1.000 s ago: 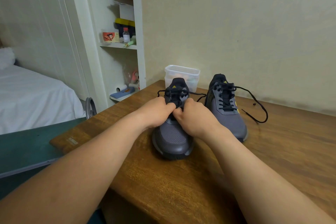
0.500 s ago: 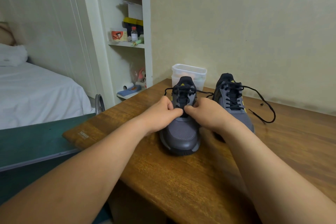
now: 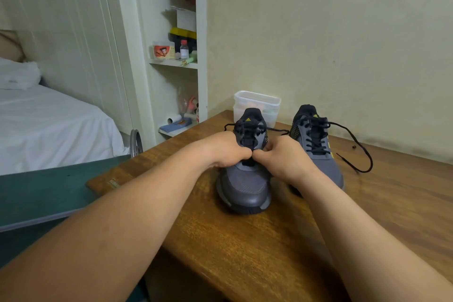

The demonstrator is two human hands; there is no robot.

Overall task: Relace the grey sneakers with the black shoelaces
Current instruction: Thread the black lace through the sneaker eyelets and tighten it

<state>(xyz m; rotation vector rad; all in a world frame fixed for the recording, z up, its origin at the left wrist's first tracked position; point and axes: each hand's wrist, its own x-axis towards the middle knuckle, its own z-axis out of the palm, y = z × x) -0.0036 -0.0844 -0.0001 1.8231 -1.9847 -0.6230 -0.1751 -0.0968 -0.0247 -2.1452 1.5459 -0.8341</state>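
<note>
Listener: Sneakers first, where are they?

Describer: Two grey sneakers stand on a wooden table [image 3: 245, 252], toes toward the camera. The left sneaker [image 3: 245, 186] is nearer, in the middle of the view. The right sneaker [image 3: 326, 167] stands just beside it, a little farther back.

Listener: And the hands?

Describer: Two bare forearms reach in from the bottom edge. The left hand [image 3: 228, 152] and right hand [image 3: 286, 159] meet over the left sneaker's lower eyelets, thumbs nearly touching. The fingers of both are curled tight, pinching the black shoelace [image 3: 248, 130] where it crosses the tongue. Knuckles hide the exact grip.

Listener: Where does the lace run?

Describer: Above the hands it is threaded up toward the collar, and its loose ends stretch out to either side of the shoe. The second lace [image 3: 316, 141] is threaded through the right sneaker and trails in a long loop across the wood to the right.

Listener: Anything else nearby?

Describer: A clear plastic container [image 3: 257, 102] stands behind the left sneaker, by the wall. To the left are a white shelf unit [image 3: 176, 64] holding small bottles and boxes, a bed [image 3: 49, 130] with white sheets, and a green board [image 3: 44, 191] against the table's edge.
</note>
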